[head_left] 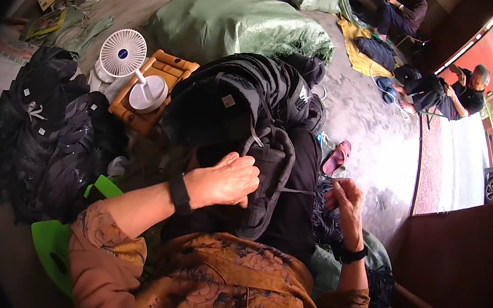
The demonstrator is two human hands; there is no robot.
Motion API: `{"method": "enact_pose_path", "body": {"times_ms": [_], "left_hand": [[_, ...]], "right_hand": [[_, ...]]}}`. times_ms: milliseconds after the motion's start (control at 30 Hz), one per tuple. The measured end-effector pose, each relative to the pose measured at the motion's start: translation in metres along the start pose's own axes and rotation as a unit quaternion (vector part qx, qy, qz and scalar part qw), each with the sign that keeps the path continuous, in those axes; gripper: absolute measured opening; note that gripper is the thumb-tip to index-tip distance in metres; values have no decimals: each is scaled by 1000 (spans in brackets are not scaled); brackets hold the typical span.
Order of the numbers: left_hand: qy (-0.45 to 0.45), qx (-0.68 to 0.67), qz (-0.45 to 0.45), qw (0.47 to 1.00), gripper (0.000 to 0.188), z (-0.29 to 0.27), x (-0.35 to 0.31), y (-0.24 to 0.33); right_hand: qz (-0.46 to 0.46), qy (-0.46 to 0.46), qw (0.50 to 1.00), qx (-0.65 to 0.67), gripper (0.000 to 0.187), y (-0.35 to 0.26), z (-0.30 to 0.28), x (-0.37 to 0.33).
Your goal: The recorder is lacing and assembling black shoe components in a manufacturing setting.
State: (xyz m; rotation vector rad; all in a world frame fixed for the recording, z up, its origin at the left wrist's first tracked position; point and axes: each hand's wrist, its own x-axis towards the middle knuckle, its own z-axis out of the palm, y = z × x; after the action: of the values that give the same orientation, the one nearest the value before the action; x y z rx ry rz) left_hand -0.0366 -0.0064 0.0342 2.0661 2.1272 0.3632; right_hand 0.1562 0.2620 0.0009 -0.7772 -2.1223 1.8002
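Note:
Across my lap lies a black padded backpack piece (pixel 268 167) with a thin grey strap (pixel 297 191) running off its right side. My left hand (pixel 228 180) is closed over the left edge of this piece; whatever its fingers grip is hidden. Out to the right, my right hand (pixel 346 197) is raised with fingers curled together, apart from the piece. Anything pinched there is too small to make out. Below that hand sits a tangle of dark straps (pixel 325 221). Beyond my knees, a heap of similar black backpack pieces (pixel 222 99) leans against my lap.
At left, a white fan (pixel 147 94) stands on a bamboo stool (pixel 168 69), beside a pile of black pieces (pixel 53 144). A large green sack (pixel 237 22) lies ahead. A pink slipper (pixel 336 157) rests on the floor. Two other people sit at far right, near a doorway.

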Motion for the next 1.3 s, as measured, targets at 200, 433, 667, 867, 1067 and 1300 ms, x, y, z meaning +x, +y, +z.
{"method": "enact_pose_path", "body": {"times_ms": [200, 433, 667, 867, 1067, 1300], "left_hand": [[-184, -29, -103, 977, 27, -11, 23, -3], [75, -519, -201, 827, 19, -9, 20, -3], [147, -514, -172, 828, 26, -4, 20, 4], [116, -27, -92, 989, 44, 14, -14, 40], [237, -104, -69, 963, 17, 30, -10, 31], [254, -275, -145, 916, 12, 15, -19, 40]], "right_hand": [[5, -113, 992, 63, 18, -27, 47, -17], [56, -221, 965, 128, 24, -50, 93, -27], [103, -207, 948, 220, 20, -47, 111, -19], [-212, 100, 920, 313, 23, -60, -180, 65], [-236, 99, 898, 358, 36, -58, -302, 46], [-199, 12, 936, 291, 34, -72, -186, 58]]}}
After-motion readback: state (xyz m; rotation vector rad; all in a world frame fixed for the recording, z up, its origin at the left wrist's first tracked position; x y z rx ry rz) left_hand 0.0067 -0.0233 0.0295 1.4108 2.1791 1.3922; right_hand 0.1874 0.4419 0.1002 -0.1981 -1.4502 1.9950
